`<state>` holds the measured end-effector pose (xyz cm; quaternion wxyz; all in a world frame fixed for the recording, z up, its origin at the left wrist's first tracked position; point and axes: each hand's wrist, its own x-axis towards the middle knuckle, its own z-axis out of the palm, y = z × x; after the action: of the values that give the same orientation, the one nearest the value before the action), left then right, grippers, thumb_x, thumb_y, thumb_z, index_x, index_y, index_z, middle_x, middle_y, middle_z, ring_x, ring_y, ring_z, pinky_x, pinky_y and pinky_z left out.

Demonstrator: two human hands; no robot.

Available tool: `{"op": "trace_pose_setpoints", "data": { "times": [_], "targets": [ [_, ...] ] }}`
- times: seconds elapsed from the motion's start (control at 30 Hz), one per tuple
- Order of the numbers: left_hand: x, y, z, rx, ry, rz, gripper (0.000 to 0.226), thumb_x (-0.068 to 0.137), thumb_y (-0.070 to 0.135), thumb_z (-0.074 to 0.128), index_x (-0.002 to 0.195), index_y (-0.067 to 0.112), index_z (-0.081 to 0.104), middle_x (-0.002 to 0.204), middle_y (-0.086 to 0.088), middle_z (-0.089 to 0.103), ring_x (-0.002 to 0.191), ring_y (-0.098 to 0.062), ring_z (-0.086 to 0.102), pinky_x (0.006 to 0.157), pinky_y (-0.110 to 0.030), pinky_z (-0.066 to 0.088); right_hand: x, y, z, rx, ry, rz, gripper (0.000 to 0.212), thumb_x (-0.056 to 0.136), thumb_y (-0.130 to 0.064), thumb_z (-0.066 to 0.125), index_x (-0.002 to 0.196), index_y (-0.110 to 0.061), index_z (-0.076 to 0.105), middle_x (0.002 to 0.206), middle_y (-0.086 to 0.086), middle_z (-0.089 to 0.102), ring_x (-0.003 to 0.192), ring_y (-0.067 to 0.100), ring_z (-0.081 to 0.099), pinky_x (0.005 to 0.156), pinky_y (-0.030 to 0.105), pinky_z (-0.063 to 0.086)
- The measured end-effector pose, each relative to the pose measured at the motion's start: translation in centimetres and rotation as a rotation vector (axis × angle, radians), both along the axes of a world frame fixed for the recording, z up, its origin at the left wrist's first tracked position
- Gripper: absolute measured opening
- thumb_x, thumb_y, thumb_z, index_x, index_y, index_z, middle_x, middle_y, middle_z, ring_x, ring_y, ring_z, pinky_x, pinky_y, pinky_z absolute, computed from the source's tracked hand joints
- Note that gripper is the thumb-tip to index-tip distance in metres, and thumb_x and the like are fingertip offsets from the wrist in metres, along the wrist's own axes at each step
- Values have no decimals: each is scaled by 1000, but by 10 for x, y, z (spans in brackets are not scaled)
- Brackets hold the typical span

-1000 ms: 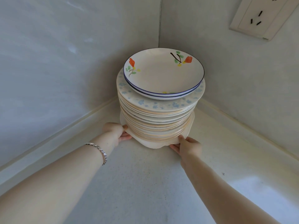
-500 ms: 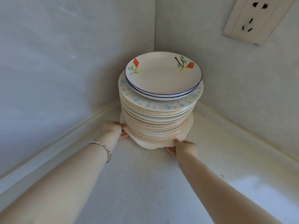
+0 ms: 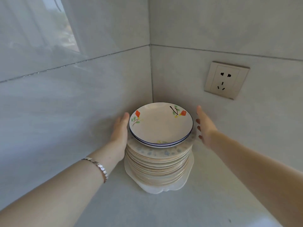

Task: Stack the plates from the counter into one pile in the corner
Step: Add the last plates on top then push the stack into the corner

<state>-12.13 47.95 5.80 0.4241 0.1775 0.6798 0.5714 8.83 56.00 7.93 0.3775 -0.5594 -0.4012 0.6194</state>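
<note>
Left hand (image 3: 119,131): flat and spread, fingers straight, palm against the pile's upper side at 9 o'clock, gripping nothing; bracelet (image 3: 98,167) on the wrist. Right hand (image 3: 205,126): flat, fingers spread, at 3 o'clock, just beside the rims (contact cannot be told). Pile of plates (image 3: 158,166): one tall stack on the counter (image 3: 147,208), tucked in the wall corner; top plate (image 3: 161,124) white, blue-rimmed, orange flowers; widest, scalloped plate at the bottom. Wall socket (image 3: 226,80): on the wall at 2 o'clock, well apart
</note>
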Motion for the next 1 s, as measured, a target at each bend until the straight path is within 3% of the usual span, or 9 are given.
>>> {"op": "trace_pose_setpoints", "data": {
  "times": [0.07,0.23,0.4,0.53,0.6,0.67,0.8,0.9,1.0],
  "targets": [
    [-9,14,-18,-2,-14,-48,115,30,94,50,133,44,44,139,8,53,125,-23,51,106,-47,39,-7,9,-2,-63,-13,69,66,86,-65,38,138,-26,44,144,4,45,131,26,44,112,39,30],
    [0,11,-17,29,32,-45,96,44,80,51,132,41,45,134,7,56,123,-23,52,106,-47,40,-15,14,-24,-75,97,107,50,91,-55,38,114,-18,61,106,9,65,82,24,61,68,31,49],
    [-4,8,-18,56,-60,-57,94,42,61,61,132,36,47,131,4,59,118,-24,57,102,-49,44,-15,13,-26,-66,81,140,52,93,-52,36,125,-17,57,112,10,64,79,22,61,60,28,47],
    [0,5,-9,25,7,-80,85,55,62,59,133,32,47,133,3,58,119,-24,56,103,-46,43,-15,10,-19,-51,-53,127,52,92,-54,36,122,-16,57,110,10,65,88,25,62,72,33,50],
    [0,5,-2,-20,207,-47,71,74,56,58,134,20,47,135,-2,55,121,-28,53,103,-40,42,-10,12,-18,119,-383,44,56,89,-54,40,129,-17,51,126,10,59,112,31,55,94,39,46],
    [-5,2,6,-135,547,39,51,85,45,56,120,7,55,122,-12,59,119,-33,53,95,-36,42,-4,7,-8,301,-639,1,53,88,-48,44,124,-12,56,124,13,60,116,33,52,98,42,45],
    [-9,-5,21,-269,763,-217,47,93,35,46,55,8,46,54,-9,53,58,-31,55,53,-27,37,-1,0,5,290,-743,238,35,93,-20,37,78,-1,61,68,15,67,73,27,68,59,29,47],
    [-3,-5,22,-279,759,-288,46,97,26,40,55,10,49,34,-1,54,33,-15,49,42,-21,32,-8,-6,3,275,-749,278,33,96,-16,29,67,-15,46,49,5,56,26,3,51,38,16,37],
    [-2,-8,20,-286,760,-258,41,97,23,39,59,11,46,21,3,46,18,-4,40,44,-22,33,-6,-13,-5,287,-633,230,34,97,-15,30,65,-16,43,62,7,53,20,2,46,27,8,29]
  ]
}}
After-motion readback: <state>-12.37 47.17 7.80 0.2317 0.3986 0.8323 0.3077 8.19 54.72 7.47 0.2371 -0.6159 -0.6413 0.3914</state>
